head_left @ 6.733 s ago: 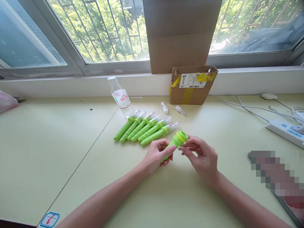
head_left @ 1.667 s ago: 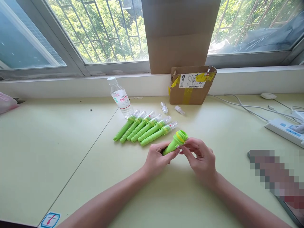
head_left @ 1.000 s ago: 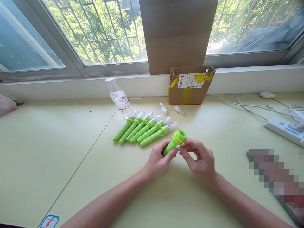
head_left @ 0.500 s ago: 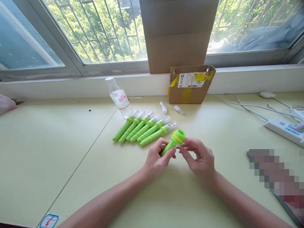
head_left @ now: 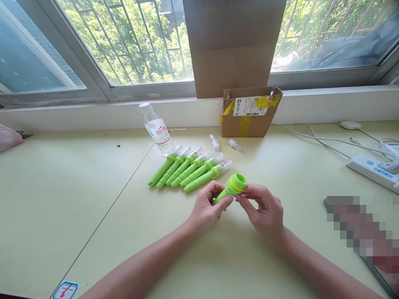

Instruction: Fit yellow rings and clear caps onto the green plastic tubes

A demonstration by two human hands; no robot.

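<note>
My left hand (head_left: 212,203) is wrapped round the narrow part of a green plastic handle (head_left: 229,189), tilted with its open, threaded mouth up and to the right. A yellow ring (head_left: 234,185) circles it just below the threads. Thumb and fingers of my right hand (head_left: 262,205) are pinched against the handle's right side, under the ring; their tips are partly hidden. Beyond my hands, several similar green handles with clear caps (head_left: 195,170) lie side by side. Two small clear plastic pieces, one upright-looking (head_left: 214,141) and one lying tilted (head_left: 235,144), are farther back.
A water bottle (head_left: 157,131) stands behind the row of handles. Against the sill is a taped cardboard box (head_left: 246,120). To the right are a power strip (head_left: 374,170) with cables and a blurred phone-like object (head_left: 364,241). A sticker (head_left: 65,290) marks the front left.
The mouth of the green handle has tipped slightly down and to the right. My right fingers have closed in against its side; my left hand keeps its grip.
</note>
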